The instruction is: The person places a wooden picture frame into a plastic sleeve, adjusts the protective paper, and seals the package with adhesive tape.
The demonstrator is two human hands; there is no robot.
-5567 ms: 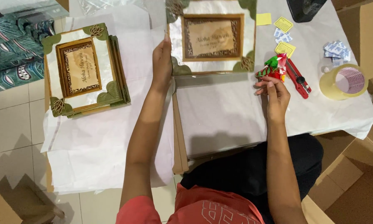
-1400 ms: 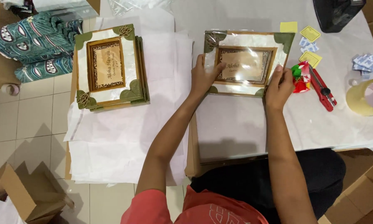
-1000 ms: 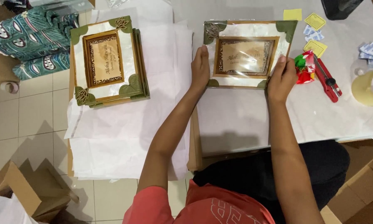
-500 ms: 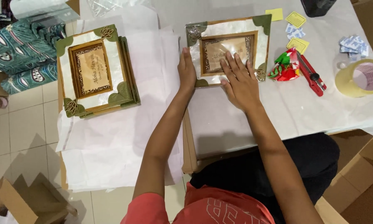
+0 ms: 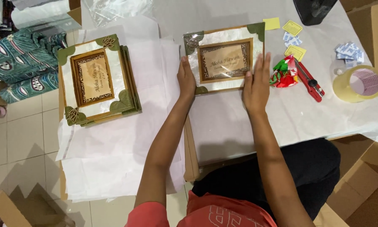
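A picture frame (image 5: pixel 224 59) with a pearly white border, green corner pieces and a brown inner panel lies flat on white paper in front of me. My left hand (image 5: pixel 186 78) grips its left edge, fingers along the side. Flat on the frame's lower right corner rests my right hand (image 5: pixel 256 80), fingers stretched out over the border. A stack of similar frames (image 5: pixel 97 80) sits on white paper sheets to the left, apart from both hands.
Right of the frame lie a red and green crumpled item (image 5: pixel 285 72), a red cutter (image 5: pixel 310 81), a tape roll (image 5: pixel 358 83), yellow tags (image 5: pixel 293 28) and small packets (image 5: pixel 348 51). Cardboard boxes (image 5: pixel 367 185) stand at the right, patterned cloth (image 5: pixel 20 63) at the left.
My right hand slid from the middle of the frame to its lower right corner. The left hand stays on the left edge.
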